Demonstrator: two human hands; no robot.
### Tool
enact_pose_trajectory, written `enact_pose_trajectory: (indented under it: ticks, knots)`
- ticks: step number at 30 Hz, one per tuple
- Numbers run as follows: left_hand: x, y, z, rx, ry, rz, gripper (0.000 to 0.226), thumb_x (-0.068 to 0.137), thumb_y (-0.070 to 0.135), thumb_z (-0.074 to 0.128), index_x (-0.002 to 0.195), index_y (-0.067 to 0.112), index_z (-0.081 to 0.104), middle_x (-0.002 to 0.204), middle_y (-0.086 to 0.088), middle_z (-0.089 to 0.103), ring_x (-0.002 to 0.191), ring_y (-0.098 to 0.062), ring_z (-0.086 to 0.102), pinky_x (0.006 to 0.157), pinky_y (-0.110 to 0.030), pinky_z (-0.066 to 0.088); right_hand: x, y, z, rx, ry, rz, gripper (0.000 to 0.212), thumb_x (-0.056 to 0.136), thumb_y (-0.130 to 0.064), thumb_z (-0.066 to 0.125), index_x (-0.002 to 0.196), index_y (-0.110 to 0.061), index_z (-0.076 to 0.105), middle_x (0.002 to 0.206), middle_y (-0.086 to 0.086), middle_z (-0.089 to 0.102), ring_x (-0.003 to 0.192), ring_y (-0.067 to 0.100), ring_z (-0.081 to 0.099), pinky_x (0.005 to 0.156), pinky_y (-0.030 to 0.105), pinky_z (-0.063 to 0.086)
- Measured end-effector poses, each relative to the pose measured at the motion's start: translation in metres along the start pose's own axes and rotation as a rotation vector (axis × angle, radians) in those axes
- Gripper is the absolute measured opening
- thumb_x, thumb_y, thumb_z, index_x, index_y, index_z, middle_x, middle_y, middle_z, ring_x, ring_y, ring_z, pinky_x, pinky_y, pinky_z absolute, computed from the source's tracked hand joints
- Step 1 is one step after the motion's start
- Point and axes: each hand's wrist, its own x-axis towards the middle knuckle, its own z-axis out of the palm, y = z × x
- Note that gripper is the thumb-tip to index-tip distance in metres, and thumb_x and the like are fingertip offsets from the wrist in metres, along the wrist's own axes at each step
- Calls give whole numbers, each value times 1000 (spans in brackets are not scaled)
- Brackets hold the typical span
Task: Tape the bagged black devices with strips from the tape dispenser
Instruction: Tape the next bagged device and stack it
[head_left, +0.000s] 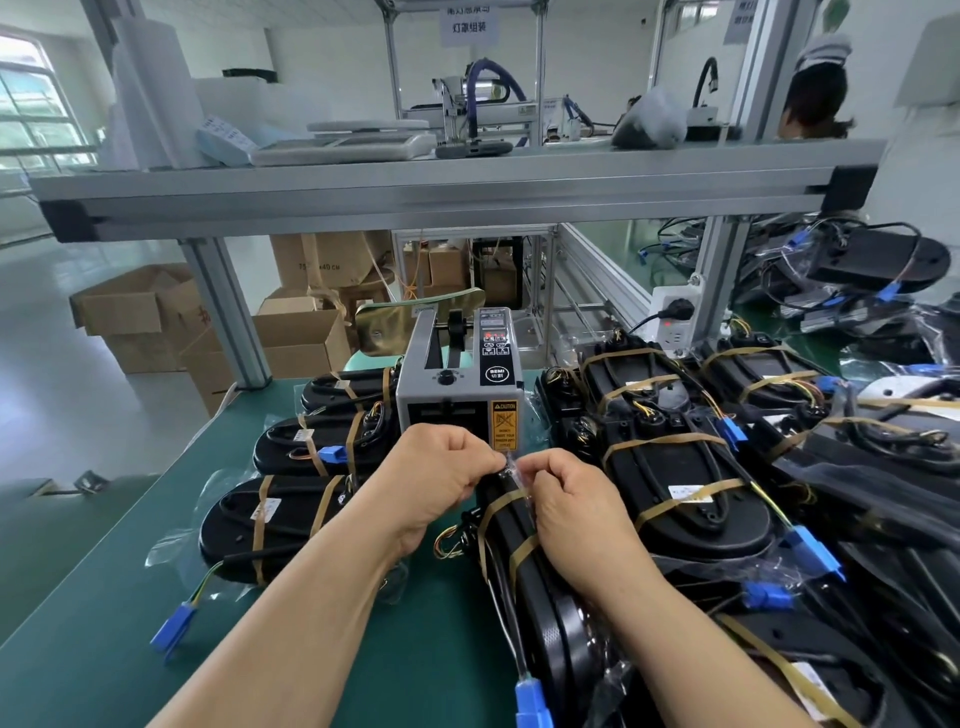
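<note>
Head cam: left hand (441, 478) and right hand (571, 499) pinch a clear strip (511, 470) just in front of the tape dispenser (460, 384), above a bagged black device (524, 551) on the green bench (363, 649).

Fingers of both are curled, tips meeting on the strip; tape or bag film can't be told, too small & see-thru. Device lies btwn and under the wrists, its near end cut off at frame bottom w/ a blue plug (532, 701) half out of shot. Dispenser's slot is partly hidden behind the left knuckles. Other taped devices (270, 525) lie at left; a pile (675, 499) at right runs off-frame.
</note>
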Motion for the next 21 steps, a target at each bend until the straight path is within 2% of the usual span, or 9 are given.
enact_pose_trajectory:
  ticks: [6,9,12,16,18,21]
  knots:
    - [4,-1,-1,106,-5,49,29,80,13,73,54,19,62,48,5,48,41,-4,38,44,-14,38,0,0,-1,83,-11,-4,25,98,2,44,104,-3,68,75,-3,63,43,-12,51,41,6,34]
    - [6,-4,-1,139,7,71,33,80,15,74,50,22,63,51,4,51,41,-2,40,43,-13,37,0,1,0,27,5,-24,24,99,0,45,106,-3,68,76,-5,62,47,-8,52,45,6,35]
    - [7,-6,-1,146,19,90,34,80,15,75,49,22,63,50,7,53,40,1,41,43,-11,36,-1,2,-1,53,-21,-42,23,96,5,48,110,4,66,76,-4,61,50,-9,54,47,5,36]
    - [8,-10,0,204,66,144,25,79,17,77,56,17,67,55,8,61,49,0,52,52,-14,46,0,4,2,-209,53,-158,26,100,-9,45,109,-11,70,80,-10,59,72,4,52,63,10,38]
    - [8,-12,0,263,109,165,18,77,21,78,63,15,68,56,8,62,51,-1,51,53,-17,46,1,3,1,-186,48,-146,26,100,-7,44,110,-7,68,79,-9,58,68,1,53,60,7,37]
    - [5,-17,1,325,167,190,11,76,27,77,71,24,67,51,13,55,44,2,44,48,-16,40,-2,1,-3,-13,-59,-81,24,96,11,44,112,11,62,76,-3,58,53,-12,57,49,3,38]
